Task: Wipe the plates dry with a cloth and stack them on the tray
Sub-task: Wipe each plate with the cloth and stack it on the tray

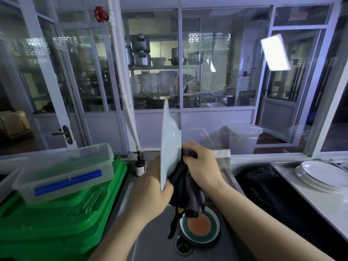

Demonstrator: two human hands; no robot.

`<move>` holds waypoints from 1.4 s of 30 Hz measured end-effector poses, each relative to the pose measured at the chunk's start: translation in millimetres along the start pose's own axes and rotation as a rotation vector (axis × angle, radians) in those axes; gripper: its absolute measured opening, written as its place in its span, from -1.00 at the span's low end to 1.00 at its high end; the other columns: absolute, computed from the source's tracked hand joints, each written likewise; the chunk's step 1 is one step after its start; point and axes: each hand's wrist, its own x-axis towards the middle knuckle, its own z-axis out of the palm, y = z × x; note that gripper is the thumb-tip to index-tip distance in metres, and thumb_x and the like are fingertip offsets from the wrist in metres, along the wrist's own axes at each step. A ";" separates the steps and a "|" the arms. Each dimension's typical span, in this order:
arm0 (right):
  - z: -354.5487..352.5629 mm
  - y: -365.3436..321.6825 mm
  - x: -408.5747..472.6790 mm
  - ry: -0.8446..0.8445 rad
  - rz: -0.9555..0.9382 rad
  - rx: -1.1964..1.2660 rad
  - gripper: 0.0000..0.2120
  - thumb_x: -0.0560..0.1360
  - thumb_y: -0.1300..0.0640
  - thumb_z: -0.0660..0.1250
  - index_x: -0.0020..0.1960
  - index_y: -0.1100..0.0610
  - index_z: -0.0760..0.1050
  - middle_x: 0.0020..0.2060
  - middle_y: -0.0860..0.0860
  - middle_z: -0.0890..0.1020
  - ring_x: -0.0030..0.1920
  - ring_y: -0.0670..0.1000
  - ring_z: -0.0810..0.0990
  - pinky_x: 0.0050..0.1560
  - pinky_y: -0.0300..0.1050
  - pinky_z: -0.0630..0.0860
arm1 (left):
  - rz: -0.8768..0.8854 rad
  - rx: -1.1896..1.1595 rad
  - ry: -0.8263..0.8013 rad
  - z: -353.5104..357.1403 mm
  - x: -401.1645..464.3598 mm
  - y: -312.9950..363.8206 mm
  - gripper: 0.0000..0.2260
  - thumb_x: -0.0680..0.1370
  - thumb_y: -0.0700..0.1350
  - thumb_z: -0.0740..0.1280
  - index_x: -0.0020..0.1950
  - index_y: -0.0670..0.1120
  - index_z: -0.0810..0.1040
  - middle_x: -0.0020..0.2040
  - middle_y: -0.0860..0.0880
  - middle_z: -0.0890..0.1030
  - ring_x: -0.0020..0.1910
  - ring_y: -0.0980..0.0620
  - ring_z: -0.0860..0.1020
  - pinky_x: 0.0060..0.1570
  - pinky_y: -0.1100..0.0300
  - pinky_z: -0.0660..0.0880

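Over the sink [150,232], where a coloured dish [200,226] lies by the drain, the left hand [150,193] grips the lower edge of a white plate [169,140] held on edge, the right hand [202,164] presses a dark cloth [186,191] against its underside, and farther right a stack of plates [322,176] sits on a metal tray [282,168].

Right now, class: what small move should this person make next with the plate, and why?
Probably keep rubbing the dark cloth in the right hand over the upright white plate that the left hand grips by its rim; stacked plates wait on the tray.
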 end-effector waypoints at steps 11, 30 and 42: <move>-9.2 -10.5 -6.9 -0.263 0.198 0.666 -0.28 0.43 -0.33 0.27 0.37 0.17 0.39 0.21 0.11 0.61 0.23 0.07 0.57 0.28 -0.01 0.49 | 0.277 0.524 -0.193 -20.6 23.2 24.0 -0.55 0.47 -0.19 0.20 0.29 0.06 0.13 -0.23 -0.07 0.61 -0.29 -0.25 0.57 -0.39 0.11 0.28; -14.8 48.2 6.7 -0.224 0.173 1.328 -0.58 0.24 0.06 0.26 0.01 0.17 0.68 0.01 0.18 0.66 0.06 0.18 0.63 0.13 0.04 0.53 | 0.130 -0.035 -0.249 -42.3 63.3 -11.2 -0.41 0.41 0.42 0.20 0.40 0.26 0.30 0.41 0.38 0.26 0.47 0.14 0.23 0.39 0.05 0.21; -30.1 75.1 5.2 -0.003 0.373 0.832 -0.84 0.34 0.21 0.26 -0.20 0.16 0.62 -0.37 -0.03 0.66 -0.35 -0.10 0.63 -0.32 -0.28 0.53 | -0.757 -1.333 -0.141 -0.3 36.1 -32.5 -0.69 0.35 -0.29 0.33 0.06 -0.11 0.60 -0.04 -0.10 0.72 -0.09 -0.05 0.68 -0.21 0.13 0.65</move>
